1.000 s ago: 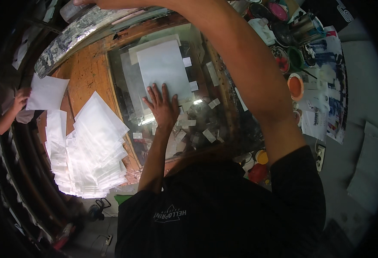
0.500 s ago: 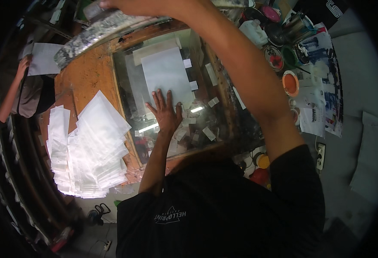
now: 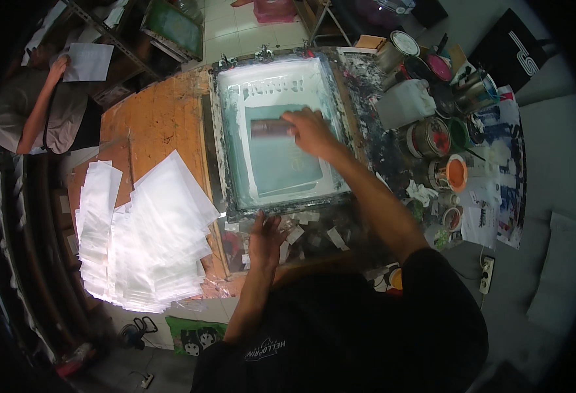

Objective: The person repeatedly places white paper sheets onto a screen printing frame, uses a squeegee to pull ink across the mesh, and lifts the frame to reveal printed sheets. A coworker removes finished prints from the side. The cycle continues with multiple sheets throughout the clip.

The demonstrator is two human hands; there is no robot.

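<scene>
A screen-printing frame with a pale green mesh lies over the glass-topped work surface. My right hand is closed around a brownish squeegee, somewhat blurred, over the middle of the mesh. Just off the frame's near edge is my left hand, its fingers loosely apart and holding nothing; I cannot tell whether the fingertips touch the frame. Whatever lies beneath the frame is hidden. Small pieces of tape show on the glass beside my left hand.
A fanned pile of white sheets covers the left of the wooden table. Paint cans, one with orange paint, and a white jug crowd the right. At far left another person holds a white sheet.
The raised frame has come down over the glass, covering the white sheet. My right hand has moved from the upper left onto the mesh. My left hand has drawn back towards me.
</scene>
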